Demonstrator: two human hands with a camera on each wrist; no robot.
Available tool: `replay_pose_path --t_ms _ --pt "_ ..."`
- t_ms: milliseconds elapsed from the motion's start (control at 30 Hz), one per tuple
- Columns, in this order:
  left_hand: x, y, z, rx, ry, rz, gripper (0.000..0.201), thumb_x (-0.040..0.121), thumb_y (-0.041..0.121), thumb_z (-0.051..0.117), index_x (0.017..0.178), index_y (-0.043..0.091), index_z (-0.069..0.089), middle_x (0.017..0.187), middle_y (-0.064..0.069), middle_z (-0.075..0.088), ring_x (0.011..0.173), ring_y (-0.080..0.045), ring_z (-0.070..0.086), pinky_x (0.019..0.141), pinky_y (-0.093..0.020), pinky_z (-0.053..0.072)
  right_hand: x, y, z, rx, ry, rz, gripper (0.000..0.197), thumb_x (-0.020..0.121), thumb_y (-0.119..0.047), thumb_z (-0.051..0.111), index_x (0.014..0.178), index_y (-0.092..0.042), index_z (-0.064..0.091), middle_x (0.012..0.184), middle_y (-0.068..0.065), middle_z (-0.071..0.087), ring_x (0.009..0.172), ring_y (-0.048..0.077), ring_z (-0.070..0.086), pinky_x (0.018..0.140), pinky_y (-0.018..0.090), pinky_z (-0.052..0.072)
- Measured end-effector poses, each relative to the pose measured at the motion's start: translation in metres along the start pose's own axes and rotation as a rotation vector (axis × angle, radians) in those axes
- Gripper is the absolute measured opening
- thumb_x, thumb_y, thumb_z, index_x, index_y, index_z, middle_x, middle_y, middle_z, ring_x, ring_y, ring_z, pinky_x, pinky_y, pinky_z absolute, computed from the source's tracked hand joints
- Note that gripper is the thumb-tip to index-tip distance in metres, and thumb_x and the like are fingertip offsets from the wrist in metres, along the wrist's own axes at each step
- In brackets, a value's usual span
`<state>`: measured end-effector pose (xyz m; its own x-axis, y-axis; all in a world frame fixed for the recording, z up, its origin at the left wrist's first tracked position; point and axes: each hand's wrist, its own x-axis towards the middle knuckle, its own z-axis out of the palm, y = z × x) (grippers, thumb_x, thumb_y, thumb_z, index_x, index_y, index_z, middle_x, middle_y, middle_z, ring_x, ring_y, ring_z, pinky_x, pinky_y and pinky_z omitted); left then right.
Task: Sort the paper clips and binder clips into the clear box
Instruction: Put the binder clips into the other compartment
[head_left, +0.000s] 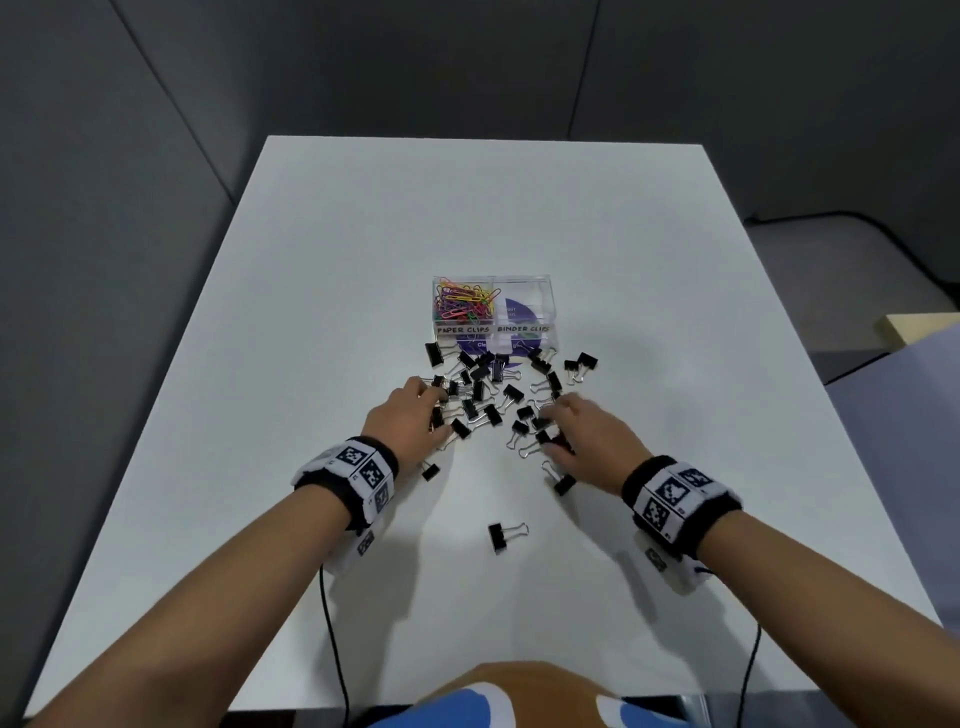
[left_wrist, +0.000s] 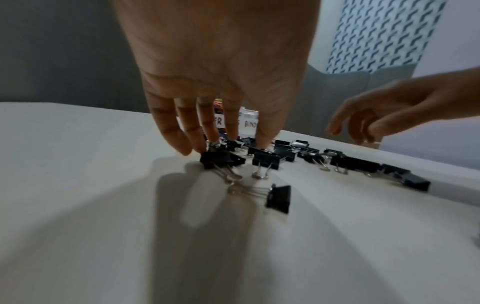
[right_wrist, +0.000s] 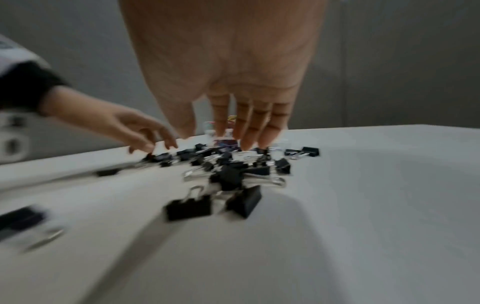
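Note:
A clear two-part box (head_left: 493, 312) stands mid-table. Its left part, labelled PAPER CLIPS, holds coloured paper clips (head_left: 462, 304); the right part (head_left: 524, 306), labelled BINDER CLIPS, looks empty. Several black binder clips (head_left: 488, 395) lie scattered in front of it. My left hand (head_left: 410, 421) reaches into the pile's left side with straight fingers (left_wrist: 207, 131), whose tips touch a clip (left_wrist: 221, 159). My right hand (head_left: 582, 436) hovers over the pile's right side, its fingers (right_wrist: 246, 131) straight and holding nothing. One stray clip (head_left: 501, 535) lies nearer to me.
The white table (head_left: 363, 260) has bare surface all round the pile. Thin black cables (head_left: 332, 623) hang from both wristbands over the near edge. Grey wall panels stand behind, and a beige board (head_left: 914, 327) sits off the table's right side.

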<state>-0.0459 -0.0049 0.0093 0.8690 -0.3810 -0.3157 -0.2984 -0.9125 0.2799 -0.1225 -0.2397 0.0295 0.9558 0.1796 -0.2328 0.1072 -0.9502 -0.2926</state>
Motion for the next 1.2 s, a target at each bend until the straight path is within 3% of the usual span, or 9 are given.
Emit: replay_pose_path --t_ms 133,233,300,433,533,667,867,1100,1200 --pt "-0.015 -0.003 0.009 0.054 -0.143 0.054 0.069 0.082 0.048 0.062 0.140 0.024 0.033 0.139 -0.005 0.035 0.123 -0.023 0.043 0.091 -0.037 0.046 -0.025 -0.030 0.023 -0.152 -0.208 -0.417 0.047 0.082 -0.043 0.061 0.118 -0.014 0.058 0.114 0.009 0.062 0.093 0.025 0.062 0.077 0.035 0.052" --pt "-0.024 0.002 0.020 -0.006 -0.171 0.081 0.069 0.082 0.038 0.066 0.140 0.023 0.033 0.138 -0.006 0.033 0.120 -0.024 0.044 0.091 -0.037 0.047 -0.029 -0.043 0.041 -0.238 -0.292 -0.497 0.046 0.060 -0.042 0.078 0.096 -0.018 0.065 0.088 0.003 0.067 0.066 0.021 0.063 0.052 0.026 0.049" --pt "-0.027 0.007 0.026 -0.086 -0.168 0.098 0.057 0.085 0.027 0.063 0.136 0.021 0.039 0.134 -0.007 0.035 0.113 -0.025 0.049 0.092 -0.036 0.048 -0.025 -0.047 0.049 -0.266 -0.257 -0.526 0.038 0.059 -0.033 0.080 0.090 -0.016 0.066 0.083 0.004 0.065 0.063 0.022 0.063 0.048 0.025 0.047" --pt "-0.031 0.017 0.032 -0.186 -0.150 0.106 0.037 0.090 0.015 0.056 0.127 0.017 0.049 0.123 -0.010 0.042 0.104 -0.027 0.054 0.089 -0.031 0.045 -0.017 -0.047 0.043 -0.167 -0.221 -0.376 0.023 0.086 -0.016 0.054 0.106 -0.005 0.058 0.103 0.016 0.058 0.093 0.033 0.057 0.070 0.043 0.052" --pt "-0.032 0.021 0.032 -0.202 -0.135 0.101 0.032 0.091 0.015 0.053 0.123 0.014 0.049 0.120 -0.011 0.043 0.100 -0.028 0.056 0.085 -0.031 0.045 -0.018 -0.042 0.034 -0.044 -0.156 -0.260 0.023 0.091 -0.017 0.047 0.109 -0.005 0.052 0.103 0.012 0.058 0.089 0.028 0.057 0.073 0.039 0.052" --pt "-0.029 0.025 0.029 -0.167 -0.134 0.113 0.033 0.089 0.014 0.053 0.121 0.010 0.047 0.120 -0.013 0.044 0.099 -0.030 0.057 0.084 -0.036 0.049 -0.015 -0.023 0.020 0.052 -0.089 -0.023 0.022 0.091 -0.014 0.048 0.112 -0.010 0.045 0.100 0.005 0.058 0.080 0.018 0.046 0.071 0.025 0.037" --pt "-0.018 0.028 0.020 -0.097 -0.156 0.132 0.033 0.091 0.011 0.052 0.123 0.011 0.046 0.121 -0.012 0.045 0.098 -0.031 0.057 0.081 -0.036 0.048 -0.020 0.015 0.012 0.019 -0.098 0.304 0.037 0.089 -0.028 0.051 0.121 -0.013 0.043 0.120 0.009 0.051 0.094 0.031 0.060 0.079 0.035 0.045" --pt "-0.005 0.032 0.017 -0.123 -0.136 0.091 0.038 0.088 -0.002 0.049 0.123 0.012 0.047 0.124 -0.013 0.043 0.090 -0.028 0.055 0.074 -0.031 0.043 -0.017 0.022 0.019 0.083 -0.160 0.332 0.031 0.093 -0.025 0.045 0.122 -0.015 0.049 0.122 0.010 0.054 0.104 0.030 0.058 0.084 0.034 0.045" --pt "0.003 0.029 0.018 -0.159 -0.148 0.090 0.044 0.089 -0.003 0.049 0.128 0.016 0.044 0.130 -0.013 0.042 0.102 -0.028 0.056 0.078 -0.029 0.042 -0.017 0.019 0.018 0.090 -0.140 0.323 0.034 0.093 -0.024 0.043 0.126 -0.018 0.046 0.124 0.008 0.051 0.102 0.030 0.059 0.081 0.033 0.044"
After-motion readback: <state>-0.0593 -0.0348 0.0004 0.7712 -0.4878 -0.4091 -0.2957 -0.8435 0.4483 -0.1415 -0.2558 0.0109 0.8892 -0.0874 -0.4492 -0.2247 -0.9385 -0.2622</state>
